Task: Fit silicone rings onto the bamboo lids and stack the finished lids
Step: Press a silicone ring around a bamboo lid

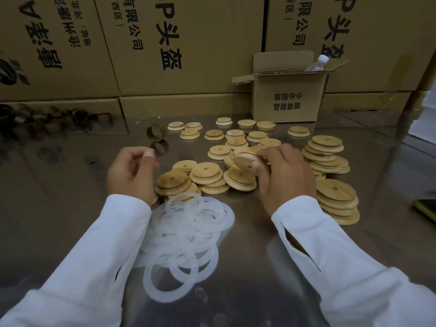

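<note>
Nearest, a tangled heap of translucent silicone rings (186, 234) lies on the shiny steel tabletop (259, 274), between the two forearms. Just beyond it, the left hand (132, 171) hovers with its fingers curled and thumb against the fingertips; whether it pinches a ring or nothing, I cannot tell. The right hand (285, 178) grips a bamboo lid (245, 159) by its edge, tilted up on its side above the loose lids (205, 175) scattered mid-table. To the right stand two leaning stacks of lids (337, 201), the discs offset from one another. Farther back sit single lids, a cardboard tape core (157, 132), a small open carton (290, 102) with a plastic bottle (317, 63) poking out, and a wall of large cartons (184, 43).

The risks look plain. The rings overlap, so lifting one may drag its neighbours across the slick steel. The tilted lid is held only at its rim and could slip into the pile. The right wrist passes close to the crooked stacks; a brush, or one more lid set off-centre, could topple them.
</note>
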Available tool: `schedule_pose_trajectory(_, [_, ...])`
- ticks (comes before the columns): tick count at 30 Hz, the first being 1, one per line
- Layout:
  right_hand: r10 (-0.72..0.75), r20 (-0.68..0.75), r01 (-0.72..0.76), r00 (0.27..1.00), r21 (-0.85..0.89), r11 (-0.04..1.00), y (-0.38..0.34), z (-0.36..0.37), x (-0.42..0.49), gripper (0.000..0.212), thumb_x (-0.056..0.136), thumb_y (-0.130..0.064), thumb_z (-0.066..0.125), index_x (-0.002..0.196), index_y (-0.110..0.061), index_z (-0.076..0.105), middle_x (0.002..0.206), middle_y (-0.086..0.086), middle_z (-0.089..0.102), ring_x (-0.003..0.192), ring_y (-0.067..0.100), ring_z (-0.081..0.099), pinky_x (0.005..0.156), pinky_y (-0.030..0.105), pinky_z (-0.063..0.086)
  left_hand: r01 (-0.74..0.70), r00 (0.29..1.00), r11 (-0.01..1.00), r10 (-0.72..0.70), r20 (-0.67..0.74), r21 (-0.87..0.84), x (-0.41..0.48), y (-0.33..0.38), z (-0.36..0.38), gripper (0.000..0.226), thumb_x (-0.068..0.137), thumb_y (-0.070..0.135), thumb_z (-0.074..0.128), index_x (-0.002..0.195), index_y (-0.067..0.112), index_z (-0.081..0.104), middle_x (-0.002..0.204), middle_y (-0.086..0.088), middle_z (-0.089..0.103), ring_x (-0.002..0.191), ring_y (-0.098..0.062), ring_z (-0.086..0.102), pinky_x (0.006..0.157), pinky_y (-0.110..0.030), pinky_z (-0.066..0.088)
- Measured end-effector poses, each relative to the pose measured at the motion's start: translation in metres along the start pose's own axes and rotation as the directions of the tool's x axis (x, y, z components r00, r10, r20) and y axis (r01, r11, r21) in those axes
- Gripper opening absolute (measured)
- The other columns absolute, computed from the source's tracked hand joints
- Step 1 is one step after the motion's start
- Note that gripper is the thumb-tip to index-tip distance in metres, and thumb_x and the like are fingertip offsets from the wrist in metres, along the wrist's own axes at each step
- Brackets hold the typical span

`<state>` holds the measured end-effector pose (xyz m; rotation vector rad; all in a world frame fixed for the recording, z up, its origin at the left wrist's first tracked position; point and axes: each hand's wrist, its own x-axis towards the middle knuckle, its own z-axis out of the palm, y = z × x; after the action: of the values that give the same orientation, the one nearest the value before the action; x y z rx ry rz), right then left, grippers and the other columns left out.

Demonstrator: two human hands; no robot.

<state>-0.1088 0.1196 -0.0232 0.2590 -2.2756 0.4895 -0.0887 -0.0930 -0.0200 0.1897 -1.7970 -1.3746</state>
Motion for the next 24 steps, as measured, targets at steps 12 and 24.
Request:
schedule_pose_trajectory(12, [-0.491,-0.281,0.551,0.824,0.201,0.81,-0.033,-0.005,-0.011,0.018,0.08,-0.022,0.068,0.088,-0.006,0.073,0.076,0.011,0.063,0.065,0.025,0.06,0.048,0.029,0.047,0.382,0.767,0.905,-0.197,0.611,-0.189,-0.014,0.008,0.009,0.063,0.072,0.07,0.049,0.064,0.012,0.07,0.058,-0.01,0.066,0.044,-0.018,0.055,0.048,-0.022,0.046])
schedule_pose_trajectory(24, [-0.037,0.402,-0.074,0.915,0.257,0.964,-0.042,0.013,-0.02,0.028,0.089,-0.045,0.05,0.094,-0.024,0.068,0.098,-0.001,0.054,0.101,0.018,0.044,0.082,0.032,0.038,0.39,0.892,0.841,-0.243,0.382,-0.375,-0.008,0.007,0.011,0.033,0.093,0.02,0.05,0.067,0.022,0.07,0.054,-0.002,0.064,0.047,-0.013,0.06,0.047,-0.019,0.05])
